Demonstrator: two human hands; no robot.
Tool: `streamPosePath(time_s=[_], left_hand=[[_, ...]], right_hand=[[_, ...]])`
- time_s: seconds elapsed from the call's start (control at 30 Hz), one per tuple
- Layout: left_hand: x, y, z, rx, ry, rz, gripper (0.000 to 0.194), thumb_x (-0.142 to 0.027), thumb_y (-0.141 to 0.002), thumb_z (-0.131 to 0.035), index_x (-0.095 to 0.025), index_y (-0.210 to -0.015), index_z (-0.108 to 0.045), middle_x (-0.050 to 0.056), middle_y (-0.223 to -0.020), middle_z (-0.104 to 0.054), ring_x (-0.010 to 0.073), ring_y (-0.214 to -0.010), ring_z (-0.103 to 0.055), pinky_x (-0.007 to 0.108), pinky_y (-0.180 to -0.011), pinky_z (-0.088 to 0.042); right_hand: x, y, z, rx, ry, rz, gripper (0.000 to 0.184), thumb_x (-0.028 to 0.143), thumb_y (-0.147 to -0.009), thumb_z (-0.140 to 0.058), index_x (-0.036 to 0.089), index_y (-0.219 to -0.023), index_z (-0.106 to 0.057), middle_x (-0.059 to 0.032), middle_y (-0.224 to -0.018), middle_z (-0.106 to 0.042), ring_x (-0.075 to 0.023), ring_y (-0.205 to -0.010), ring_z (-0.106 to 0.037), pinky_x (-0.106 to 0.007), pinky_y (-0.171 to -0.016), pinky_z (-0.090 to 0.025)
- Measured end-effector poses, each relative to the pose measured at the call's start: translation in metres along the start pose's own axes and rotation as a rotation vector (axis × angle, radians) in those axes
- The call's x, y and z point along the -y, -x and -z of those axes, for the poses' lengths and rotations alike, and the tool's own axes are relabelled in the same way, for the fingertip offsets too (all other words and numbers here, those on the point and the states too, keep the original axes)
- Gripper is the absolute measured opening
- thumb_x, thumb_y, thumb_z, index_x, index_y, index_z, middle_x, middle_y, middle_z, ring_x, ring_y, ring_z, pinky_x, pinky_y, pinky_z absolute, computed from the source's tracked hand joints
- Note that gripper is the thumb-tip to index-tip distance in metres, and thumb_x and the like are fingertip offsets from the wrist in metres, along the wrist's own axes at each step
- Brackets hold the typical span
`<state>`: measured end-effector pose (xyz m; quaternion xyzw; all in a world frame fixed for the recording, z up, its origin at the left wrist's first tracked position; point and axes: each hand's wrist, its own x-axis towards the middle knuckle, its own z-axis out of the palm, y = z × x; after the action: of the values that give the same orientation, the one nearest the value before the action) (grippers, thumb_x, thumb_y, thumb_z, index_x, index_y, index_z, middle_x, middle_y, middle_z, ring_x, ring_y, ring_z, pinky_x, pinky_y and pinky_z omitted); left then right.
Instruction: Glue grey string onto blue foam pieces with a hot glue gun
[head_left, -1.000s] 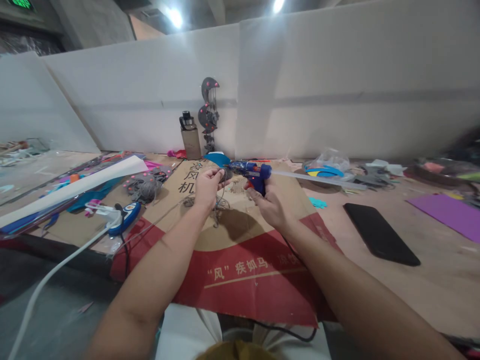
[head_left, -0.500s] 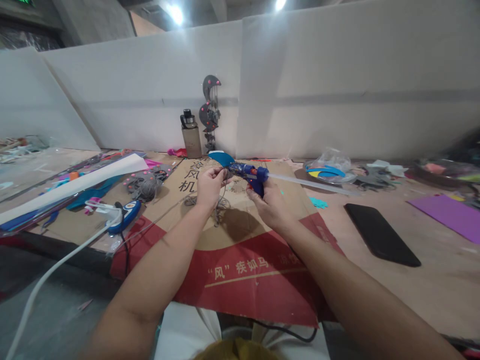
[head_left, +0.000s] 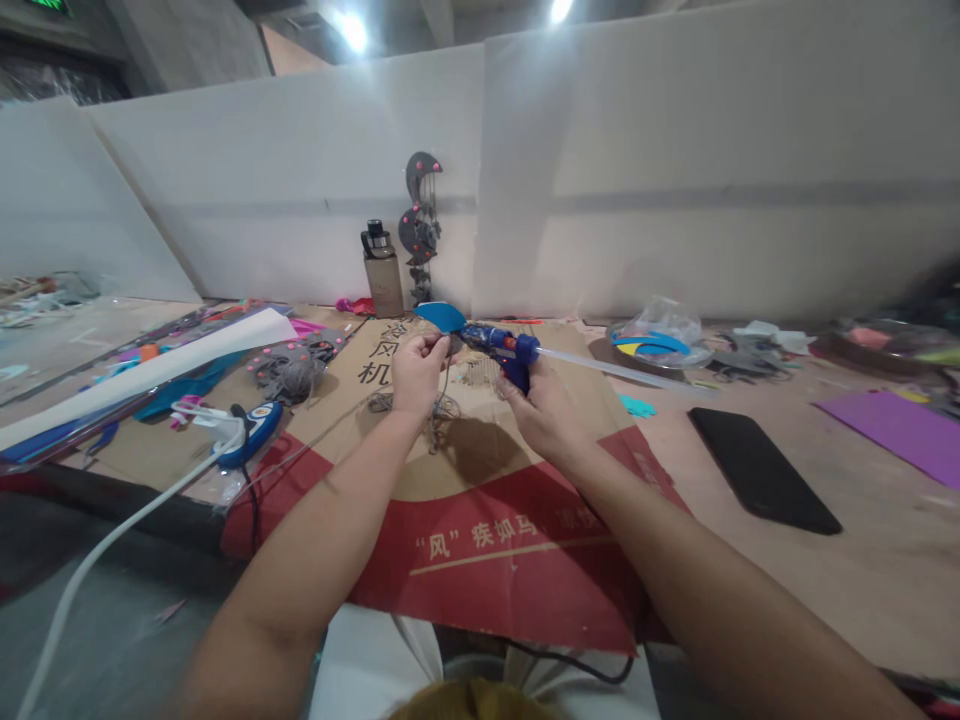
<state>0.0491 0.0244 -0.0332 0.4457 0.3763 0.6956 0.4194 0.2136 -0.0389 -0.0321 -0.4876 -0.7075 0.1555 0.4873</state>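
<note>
In the head view, my right hand [head_left: 544, 405] is wrapped around the handle of a blue hot glue gun [head_left: 510, 345]. A long clear glue stick [head_left: 615, 368] sticks out of its back end toward the right. Left of it, my left hand [head_left: 418, 372] is closed in a pinch on a blue curved piece [head_left: 440, 317], whose rounded edge rises above the fingers. The gun's nozzle reaches close to these fingertips; whether it touches the piece I cannot tell. Thin grey cord [head_left: 445, 405] hangs below the left fingers to a loose tangle on the cardboard.
Printed cardboard [head_left: 480, 560] covers the table before me. A phone [head_left: 763, 470] and purple sheet [head_left: 896, 430] lie right. A bottle [head_left: 384, 275] and a hanging string of grey crescents [head_left: 421, 225] are at the back. Left are a power strip [head_left: 251, 435] and grey yarn [head_left: 292, 370].
The blue curved piece has shifted slightly left and tilted. The glue gun has moved very little, and both hands keep their grip.
</note>
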Motion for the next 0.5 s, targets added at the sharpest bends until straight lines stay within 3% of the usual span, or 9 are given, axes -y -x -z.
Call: streamPosePath(time_s=[0.5], left_hand=[[-0.0062, 0.0009, 0.0006, -0.011, 0.071, 0.011, 0.019, -0.028, -0.069, -0.072, -0.013, -0.076, -0.063, 0.002, -0.072, -0.064, 0.0121, -0.068, -0.063, 0.031, -0.071, -0.057]], right_hand=[[-0.0049, -0.0023, 0.0004, -0.049, -0.015, -0.013, 0.038, 0.035, -0.086, -0.05, 0.019, -0.121, -0.052, -0.0142, -0.112, -0.062, -0.0299, -0.103, -0.058, -0.048, -0.09, -0.044]])
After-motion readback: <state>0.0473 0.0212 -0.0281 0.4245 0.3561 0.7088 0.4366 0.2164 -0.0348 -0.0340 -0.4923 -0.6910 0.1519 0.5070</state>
